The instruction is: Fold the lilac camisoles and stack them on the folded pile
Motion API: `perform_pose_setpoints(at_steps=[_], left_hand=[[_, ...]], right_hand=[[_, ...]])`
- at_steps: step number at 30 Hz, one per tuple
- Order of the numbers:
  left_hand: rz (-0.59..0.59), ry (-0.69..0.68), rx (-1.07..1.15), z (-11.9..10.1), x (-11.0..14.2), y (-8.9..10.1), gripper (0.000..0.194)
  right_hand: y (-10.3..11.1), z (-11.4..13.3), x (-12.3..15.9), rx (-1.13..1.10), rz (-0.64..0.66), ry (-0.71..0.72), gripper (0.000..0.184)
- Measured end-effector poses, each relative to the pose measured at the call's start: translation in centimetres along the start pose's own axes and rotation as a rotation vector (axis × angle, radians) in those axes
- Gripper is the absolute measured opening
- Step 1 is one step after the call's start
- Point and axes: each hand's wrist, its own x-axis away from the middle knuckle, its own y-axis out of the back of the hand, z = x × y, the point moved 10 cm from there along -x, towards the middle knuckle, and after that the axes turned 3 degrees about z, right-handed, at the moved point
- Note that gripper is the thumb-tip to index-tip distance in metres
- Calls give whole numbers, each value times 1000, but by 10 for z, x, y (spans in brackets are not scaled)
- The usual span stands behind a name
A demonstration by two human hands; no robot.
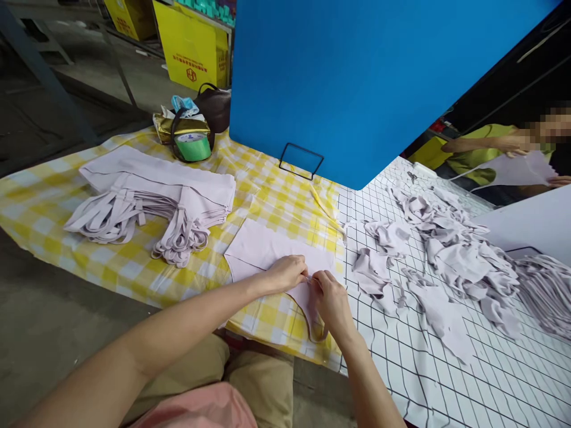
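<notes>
A: Where are the hands?

B: Both sit at the near edge of the table. The left hand (288, 272) and the right hand (329, 297) meet fingertip to fingertip over a pale lilac fabric piece (267, 246) that lies flat on the yellow checked cloth (40, 202). Each hand's fingers are drawn together, pinching the fabric's near edge.

A: And the strap?

B: A loop of the same pale material (317, 328) hangs from the piece over the table edge, just under the right hand.

A: What lies around them?

B: To the left, a neat stack of finished pieces (151, 190) with straps trailing toward the edge. To the right, loose fabric scraps (446, 249) are scattered on a white gridded sheet (491, 380). Behind stands a blue board (357, 77), with a green tape roll (193, 145) and a dark bag (216, 107) beside it. Another person in a green top (477, 154) handles a pale sheet at far right
</notes>
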Motion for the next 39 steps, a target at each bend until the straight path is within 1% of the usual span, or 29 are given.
perform_pose_setpoints(at_steps=[6,10,13,15,17,20,21,22,25,26,29,31,32,33,34,37,38,39], left_hand=[[0,3,-35,0,0,-1,15],[-6,13,-62,-1,1,-2,14],[-10,2,-61,-2,2,-3,12],[-8,-13,-51,-3,4,-3,12],[2,-50,-44,-4,8,-1,14],[38,-148,-97,-12,21,2,19],[51,-176,-136,-14,26,2,21],[62,-194,-180,-16,31,2,23],[76,-207,-293,-19,41,1,29],[77,-208,-317,-20,43,1,29],[97,-226,-331,-23,48,2,31],[134,-250,-267,-23,53,5,34],[138,-247,-226,-21,56,9,35],[127,-228,-189,-16,59,15,37],[99,-190,-164,-8,64,22,39],[-6,-23,-172,21,82,43,43],[-19,25,-186,30,90,46,45],[-23,62,-200,37,99,47,46]], right_hand=[[-1,4,-3,-27,-13,-4,21],[0,6,-3,-89,-47,-27,19],[3,3,1,-144,-98,-72,18],[9,-5,9,-221,-130,-150,19],[10,-16,25,-444,-116,-259,23],[1,-21,61,-856,-21,-400,36],[-1,-21,75,-929,-15,-434,38],[-1,-23,90,-967,-38,-473,38],[-6,-33,133,-984,-179,-553,39],[-10,-35,144,-970,-201,-559,39],[-24,-41,169,-875,-217,-529,41],[-23,-41,182,-761,-294,-467,36],[-23,-37,186,-709,-322,-423,31],[-27,-29,187,-678,-312,-369,25],[-37,-17,185,-671,-250,-307,20],[-88,35,167,-737,69,-160,21],[-104,51,158,-758,135,-145,24],[-116,64,148,-775,157,-157,30]])
